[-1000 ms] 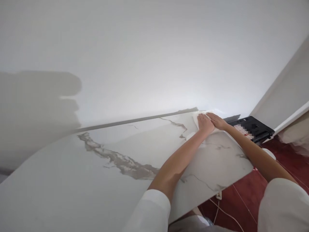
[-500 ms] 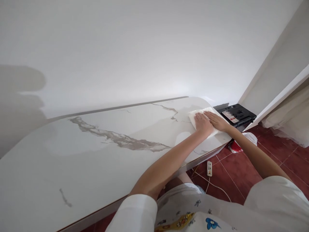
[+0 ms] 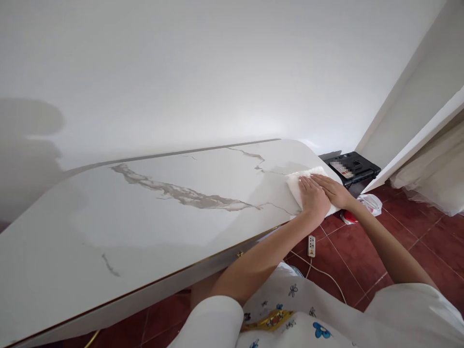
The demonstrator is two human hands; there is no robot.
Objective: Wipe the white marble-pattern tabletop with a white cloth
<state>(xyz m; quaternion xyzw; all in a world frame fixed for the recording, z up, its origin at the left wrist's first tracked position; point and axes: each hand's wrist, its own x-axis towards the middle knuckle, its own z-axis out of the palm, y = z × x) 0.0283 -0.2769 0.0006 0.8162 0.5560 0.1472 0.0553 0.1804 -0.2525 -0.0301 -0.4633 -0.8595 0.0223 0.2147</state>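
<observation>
Left hand (image 3: 314,197) and right hand (image 3: 336,191) flat, unclenched, on white fabric cloth (image 3: 295,186), right end of white marble-patterned counter (image 3: 174,232).
Cloth reaches right edge; counter runs long to the left, white wall (image 3: 217,72) behind. Black plastic case (image 3: 362,163) beyond, label (image 3: 341,169) pixelated, unreadable. White-and-red plastic bag (image 3: 373,204) on red tiled floor (image 3: 427,232); contents can't be told.

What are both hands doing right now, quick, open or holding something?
Left hand: open, laid flat on the white cloth.
Right hand: open, laid on the same cloth, beside the left.
</observation>
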